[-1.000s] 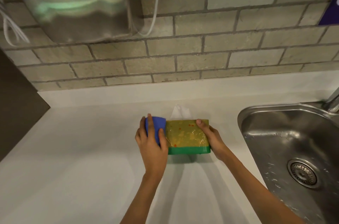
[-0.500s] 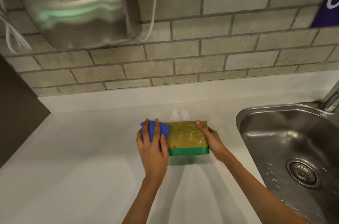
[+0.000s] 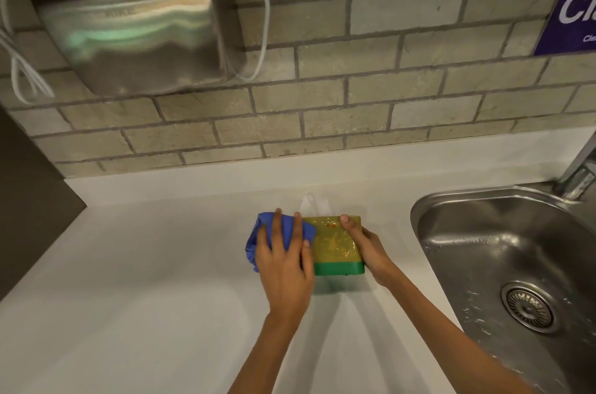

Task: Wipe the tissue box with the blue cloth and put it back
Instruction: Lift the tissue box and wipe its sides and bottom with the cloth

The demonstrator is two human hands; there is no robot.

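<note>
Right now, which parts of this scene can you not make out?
Head view only:
- Left end of the tissue box: covered by the blue cloth and the left hand.
- Box's right side: behind the right hand.
- Tap: cut off by the right edge.
- Purple sign: cropped, wording incomplete.
- Sink: partly out of frame.

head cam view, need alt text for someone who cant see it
A person's left hand presses a blue cloth against the left end of a yellow and green tissue box on a white counter, while the right hand steadies the box's right end. A steel sink lies to the right, below a brick wall.
</note>
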